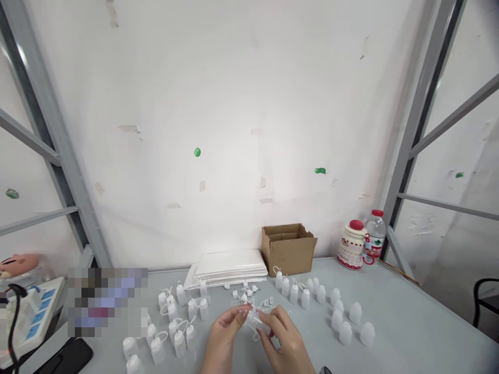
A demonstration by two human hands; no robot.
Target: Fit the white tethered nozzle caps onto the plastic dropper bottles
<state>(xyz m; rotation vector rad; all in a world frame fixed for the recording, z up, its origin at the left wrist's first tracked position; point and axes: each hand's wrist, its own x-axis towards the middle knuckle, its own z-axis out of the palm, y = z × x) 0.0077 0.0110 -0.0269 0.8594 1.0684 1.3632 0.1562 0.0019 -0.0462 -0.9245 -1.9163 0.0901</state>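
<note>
Between my hands is a small translucent white plastic bottle (260,323), tilted on its side. My right hand (286,337) is closed around its body, thumb below and fingers above. At the bottle's neck end, my left hand (228,332) pinches with thumb and fingertips; the small part under those fingertips is partly hidden. A pale loop strap (256,336) hangs just below the bottle. Behind my hands lie loose loop straps (267,301) and several small white pointed caps (245,297).
Several bottles with loop straps (179,344) stand at left, and several bottles without visible straps (345,333) at right. Behind are stacked white sheets (230,267), an open cardboard box (290,257), a jug (351,246) and a water bottle (376,234). A phone (68,358) lies front left.
</note>
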